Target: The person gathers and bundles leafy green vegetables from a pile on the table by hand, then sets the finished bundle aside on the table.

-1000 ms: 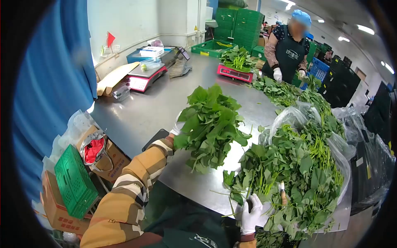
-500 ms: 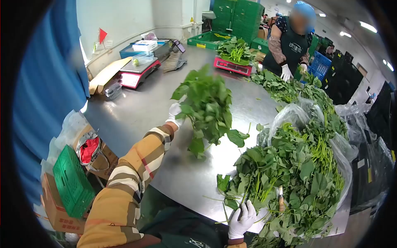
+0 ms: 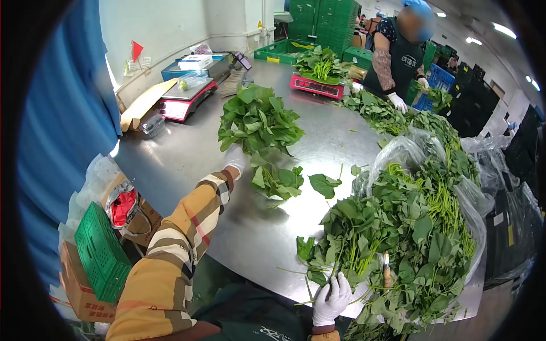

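Note:
My left hand (image 3: 235,158), in a white glove, reaches out over the metal table. It is closed around the base of a bunch of leafy greens (image 3: 260,120); the gripped stems are hidden. Just below the bunch, a smaller sprig (image 3: 277,182) rests on the table, with a single leaf (image 3: 325,185) to its right. My right hand (image 3: 333,300), also gloved, is at the near edge of a large pile of leafy greens (image 3: 409,227). Its fingers are bent against the stems there and appear to pinch some. A small wooden-handled tool (image 3: 387,273) stands among the leaves.
Across the table (image 3: 187,159), a co-worker (image 3: 402,62) handles greens. A red scale (image 3: 316,86) bears more greens; another scale (image 3: 185,102) stands at left. Clear plastic sheeting (image 3: 398,156) surrounds part of the pile. A green crate (image 3: 102,253) is at lower left.
My left hand and its bunch have moved slightly left, and the bunch has tilted away, baring the sprig on the table. My right hand stays nearly still. The co-worker has lifted some greens rightward.

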Motion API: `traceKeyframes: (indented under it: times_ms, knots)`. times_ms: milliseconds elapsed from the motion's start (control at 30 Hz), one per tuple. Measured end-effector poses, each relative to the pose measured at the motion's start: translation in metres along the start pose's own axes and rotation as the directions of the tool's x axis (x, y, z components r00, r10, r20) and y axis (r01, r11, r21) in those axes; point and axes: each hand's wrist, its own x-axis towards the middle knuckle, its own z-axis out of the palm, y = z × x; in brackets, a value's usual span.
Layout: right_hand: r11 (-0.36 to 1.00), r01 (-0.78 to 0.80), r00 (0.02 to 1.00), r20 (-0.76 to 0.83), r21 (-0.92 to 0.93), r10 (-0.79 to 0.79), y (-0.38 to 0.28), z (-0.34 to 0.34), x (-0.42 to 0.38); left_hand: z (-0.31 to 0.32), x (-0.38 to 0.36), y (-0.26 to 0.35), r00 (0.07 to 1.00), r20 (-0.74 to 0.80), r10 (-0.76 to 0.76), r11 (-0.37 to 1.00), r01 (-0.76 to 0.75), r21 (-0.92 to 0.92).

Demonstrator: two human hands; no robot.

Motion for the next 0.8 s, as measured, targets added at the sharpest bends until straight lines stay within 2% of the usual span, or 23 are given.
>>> traceKeyframes:
  times_ms: [67,133,233,333,367,400,433,467,500,533,567,600,633,667,700,733,800]
  knots:
    - [1.0,0.004,1.0,0.0,0.002,-0.004,0.0,0.0,0.0,-0.005,-0.001,0.002,0.999,0.029,-0.031,0.999,0.031,-0.006]
    - [1.0,0.008,1.0,0.001,0.008,-0.008,0.001,0.0,-0.001,-0.034,-0.008,0.03,0.992,0.101,-0.072,0.997,0.073,-0.008]
    - [1.0,0.014,1.0,0.008,0.016,-0.015,0.003,0.001,-0.002,-0.015,0.002,0.017,0.985,0.109,-0.137,0.98,0.151,-0.131]
    - [0.999,0.019,1.0,0.016,0.026,-0.019,0.0,-0.001,0.001,0.014,0.019,0.003,0.977,0.095,-0.193,0.884,0.215,-0.414]
    - [0.999,0.02,1.0,0.015,0.037,-0.021,-0.006,-0.005,0.005,0.027,0.027,0.001,0.956,0.153,-0.25,0.747,0.291,-0.597]
    - [0.999,0.019,1.0,0.014,0.046,-0.02,-0.01,-0.008,0.007,0.029,0.034,0.011,0.912,0.267,-0.31,0.427,0.385,-0.818]
    - [0.999,0.0,0.999,0.033,0.038,-0.002,-0.009,-0.008,0.007,0.028,0.042,0.025,0.862,0.375,-0.342,0.025,0.408,-0.913]
    - [0.999,-0.011,0.999,0.042,0.031,0.009,-0.01,-0.009,0.008,0.026,0.053,0.04,0.826,0.466,-0.318,-0.235,0.408,-0.882]
    - [0.999,-0.022,0.998,0.051,0.023,0.021,-0.011,-0.009,0.008,0.018,0.064,0.055,0.797,0.538,-0.274,-0.346,0.44,-0.829]
    - [0.999,-0.034,0.998,0.061,0.014,0.033,-0.012,-0.009,0.01,0.004,0.078,0.073,0.826,0.539,-0.168,-0.015,0.544,-0.839]
    - [0.999,-0.032,0.998,0.059,0.011,0.032,-0.012,-0.009,0.011,-0.011,0.091,0.09,0.844,0.533,-0.061,0.328,0.521,-0.788]
    - [1.0,-0.028,0.999,0.046,0.005,0.027,-0.011,-0.007,0.011,-0.032,0.105,0.113,0.77,0.637,-0.033,0.08,0.638,-0.766]
    - [1.0,-0.01,0.999,0.036,-0.017,0.01,-0.01,-0.005,0.013,-0.03,0.128,0.113,0.865,0.481,0.144,0.131,0.465,-0.876]
    - [0.999,0.006,1.0,0.027,-0.036,-0.005,-0.011,-0.004,0.014,-0.035,0.156,0.123,0.817,0.561,0.135,-0.047,0.571,-0.82]
    - [0.996,-0.085,0.979,0.186,0.038,0.077,-0.006,-0.013,0.019,-0.029,0.183,0.123,0.834,0.539,0.115,-0.056,0.547,-0.835]
    - [0.996,-0.079,0.981,0.178,0.037,0.071,-0.008,-0.014,0.022,-0.03,0.199,0.126,0.85,0.516,0.103,-0.042,0.522,-0.852]
    - [0.994,-0.106,0.976,0.196,0.038,0.096,-0.009,-0.012,0.022,-0.016,0.218,0.13,0.899,0.432,0.078,-0.137,0.439,-0.888]
